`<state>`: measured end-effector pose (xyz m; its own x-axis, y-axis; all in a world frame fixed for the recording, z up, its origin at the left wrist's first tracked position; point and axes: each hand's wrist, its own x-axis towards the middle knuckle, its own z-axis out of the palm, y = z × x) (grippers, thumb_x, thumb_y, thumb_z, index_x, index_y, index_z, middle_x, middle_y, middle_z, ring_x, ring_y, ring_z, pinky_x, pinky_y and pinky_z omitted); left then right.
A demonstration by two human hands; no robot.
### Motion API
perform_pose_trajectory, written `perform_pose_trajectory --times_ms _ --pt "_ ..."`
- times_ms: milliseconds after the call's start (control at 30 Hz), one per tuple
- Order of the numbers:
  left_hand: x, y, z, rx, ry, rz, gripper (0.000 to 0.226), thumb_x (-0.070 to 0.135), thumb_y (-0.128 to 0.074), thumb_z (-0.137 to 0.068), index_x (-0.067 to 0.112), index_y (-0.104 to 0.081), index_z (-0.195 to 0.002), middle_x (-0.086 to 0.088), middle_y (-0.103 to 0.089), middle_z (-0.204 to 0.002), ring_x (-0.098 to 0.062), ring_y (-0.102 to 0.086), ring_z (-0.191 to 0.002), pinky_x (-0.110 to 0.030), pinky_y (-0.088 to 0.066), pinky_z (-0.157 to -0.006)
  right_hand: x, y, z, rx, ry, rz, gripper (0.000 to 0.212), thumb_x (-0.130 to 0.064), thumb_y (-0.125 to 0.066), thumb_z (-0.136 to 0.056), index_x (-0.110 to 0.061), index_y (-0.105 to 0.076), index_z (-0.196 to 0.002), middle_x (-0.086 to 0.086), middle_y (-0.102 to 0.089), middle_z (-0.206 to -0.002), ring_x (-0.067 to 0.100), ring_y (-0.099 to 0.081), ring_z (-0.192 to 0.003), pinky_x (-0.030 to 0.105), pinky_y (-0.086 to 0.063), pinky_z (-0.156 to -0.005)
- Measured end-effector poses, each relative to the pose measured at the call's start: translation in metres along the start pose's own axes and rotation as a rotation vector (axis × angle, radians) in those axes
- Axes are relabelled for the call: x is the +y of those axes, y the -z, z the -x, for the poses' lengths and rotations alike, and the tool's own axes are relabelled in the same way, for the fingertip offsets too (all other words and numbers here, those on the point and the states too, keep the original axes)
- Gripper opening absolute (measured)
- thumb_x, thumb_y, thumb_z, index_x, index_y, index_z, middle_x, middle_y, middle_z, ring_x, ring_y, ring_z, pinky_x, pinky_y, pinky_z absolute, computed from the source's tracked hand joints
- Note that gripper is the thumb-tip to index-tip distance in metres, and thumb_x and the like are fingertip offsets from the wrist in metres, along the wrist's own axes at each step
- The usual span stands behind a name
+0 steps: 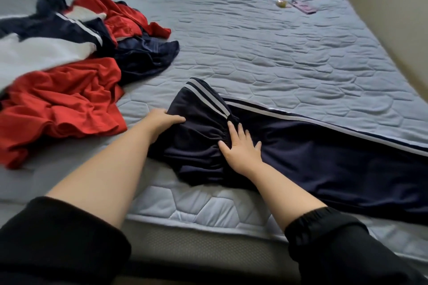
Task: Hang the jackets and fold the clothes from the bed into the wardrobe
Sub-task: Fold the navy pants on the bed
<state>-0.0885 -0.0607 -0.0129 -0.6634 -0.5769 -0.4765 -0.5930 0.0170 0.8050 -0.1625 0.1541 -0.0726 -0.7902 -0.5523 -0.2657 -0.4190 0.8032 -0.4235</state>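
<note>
Bed: a big bed with a pale blue quilted cover fills most of the view. The cover has soft wrinkles.

Dark blue pants: a pair of dark blue pants with white stripes down the side lies on the near right part of the bed. The legs stretch off to the right. The waist end is bunched up in the middle, near the front edge of the bed.

Left hand: the left hand holds the bunched waist end of the pants. The thumb lies on top of the cloth and the fingers go under the fold, so it is grasping the pants.

Right hand: the right hand lies flat on the pants with its fingers spread out straight. It presses on the cloth near the gathered waist and grabs nothing.

Sleeves: both arms have black sleeves pushed up, so the forearms are bare.

Pile of clothes: a messy pile of clothes sits on the left side of the bed, well apart from the pants. It has red, dark blue and white pieces all mixed up.

Red cloth: one red cloth lies at the near end of the pile.

Small things: a little round yellowish thing and a flat pink thing lie near the far right corner of the bed. They are too small to tell what they are.
</note>
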Motion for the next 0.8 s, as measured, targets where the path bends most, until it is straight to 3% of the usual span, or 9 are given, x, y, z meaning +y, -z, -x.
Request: perform_pose_trajectory --times_ms 67,233,300,400,467,567,633,700,800 --pt "0.006 -0.006 0.014 -0.038 0.029 0.063 0.007 0.012 -0.072 -0.078 0.011 -0.068 -0.084 -0.015 -0.069 -0.086 -0.020 -0.067 -0.058 -0.025 -0.053 -0.053 0.004 0.005 -0.001 -0.028 0.024 -0.033 0.070 -0.057 -0.033 -0.094 -0.037 0.002 -0.151 -0.001 0.004 -0.161 0.022 0.001 -0.148 0.056 0.000 -0.114" --pt "0.050 -0.030 0.042 0.018 -0.015 0.033 0.017 0.016 -0.073 -0.074 0.009 -0.065 -0.087 -0.013 -0.065 -0.088 -0.027 -0.062 -0.079 -0.038 -0.053 -0.078 0.026 0.043 0.006 -0.092 0.050 -0.453 0.064 -0.031 -0.054 -0.095 -0.019 -0.024 -0.151 0.005 -0.028 -0.155 0.016 -0.029 -0.142 0.032 -0.017 -0.117" --pt "0.073 -0.050 0.055 0.037 -0.108 -0.059 0.022 0.018 -0.073 -0.075 0.007 -0.065 -0.093 -0.013 -0.064 -0.092 -0.025 -0.061 -0.083 -0.037 -0.052 -0.079 0.046 0.060 0.017 -0.040 0.031 -0.474 0.053 -0.022 -0.055 -0.095 -0.010 -0.038 -0.144 0.007 -0.043 -0.147 0.016 -0.042 -0.133 0.022 -0.027 -0.109" --pt "0.106 -0.095 0.081 0.007 -0.295 -0.201 0.027 0.020 -0.072 -0.076 0.006 -0.064 -0.098 -0.010 -0.064 -0.091 -0.024 -0.061 -0.080 -0.030 -0.049 -0.067 0.084 0.082 0.035 -0.003 -0.049 -0.658 0.032 -0.017 -0.051 -0.097 -0.010 -0.053 -0.129 0.011 -0.054 -0.136 0.018 -0.057 -0.116 0.027 -0.047 -0.089" --pt "0.121 -0.130 0.102 -0.134 -0.355 -0.252 0.017 0.024 -0.069 -0.081 0.011 -0.060 -0.088 -0.006 -0.059 -0.076 -0.019 -0.057 -0.064 -0.024 -0.047 -0.050 0.108 0.105 0.047 0.056 -0.215 -0.960 0.021 -0.022 -0.044 -0.100 -0.015 -0.055 -0.117 0.012 -0.059 -0.125 0.018 -0.061 -0.098 0.025 -0.048 -0.072" --pt "0.127 -0.170 0.119 -0.454 -0.276 -0.150 0.013 0.026 -0.054 -0.095 0.014 -0.056 -0.100 -0.010 -0.064 -0.079 -0.017 -0.063 -0.054 -0.021 -0.048 -0.042 0.144 0.135 0.061 0.115 -0.386 -1.289 0.037 -0.036 -0.030 -0.103 -0.010 -0.051 -0.117 0.012 -0.062 -0.099 0.020 -0.060 -0.079 0.030 -0.046 -0.068" --pt "0.117 -0.182 0.111 -0.292 -0.445 -0.368 0.019 0.022 -0.048 -0.096 0.014 -0.062 -0.106 -0.015 -0.068 -0.095 -0.023 -0.067 -0.072 -0.027 -0.055 -0.059 0.157 0.142 0.069 0.038 -0.411 -1.366 0.050 -0.047 -0.026 -0.101 -0.008 -0.056 -0.109 0.009 -0.066 -0.086 0.021 -0.061 -0.075 0.032 -0.049 -0.065" --pt "0.096 -0.190 0.095 0.021 -0.653 -0.740 0.030 0.026 -0.045 -0.095 0.019 -0.063 -0.119 -0.011 -0.061 -0.123 -0.027 -0.056 -0.112 -0.033 -0.046 -0.090 0.162 0.133 0.075 -0.056 -0.403 -1.367 0.051 -0.051 -0.033 -0.099 -0.011 -0.064 -0.104 0.009 -0.071 -0.086 0.023 -0.066 -0.076 0.032 -0.053 -0.064" --pt "0.055 -0.208 0.077 -0.081 -0.597 -0.930 0.055 0.048 -0.035 -0.098 0.032 -0.024 -0.149 -0.001 -0.014 -0.160 -0.024 -0.010 -0.146 -0.047 -0.018 -0.114 0.157 0.112 0.074 -0.037 -0.473 -1.345 0.046 -0.045 -0.045 -0.097 -0.008 -0.063 -0.119 0.013 -0.070 -0.104 0.026 -0.067 -0.087 0.037 -0.055 -0.075"
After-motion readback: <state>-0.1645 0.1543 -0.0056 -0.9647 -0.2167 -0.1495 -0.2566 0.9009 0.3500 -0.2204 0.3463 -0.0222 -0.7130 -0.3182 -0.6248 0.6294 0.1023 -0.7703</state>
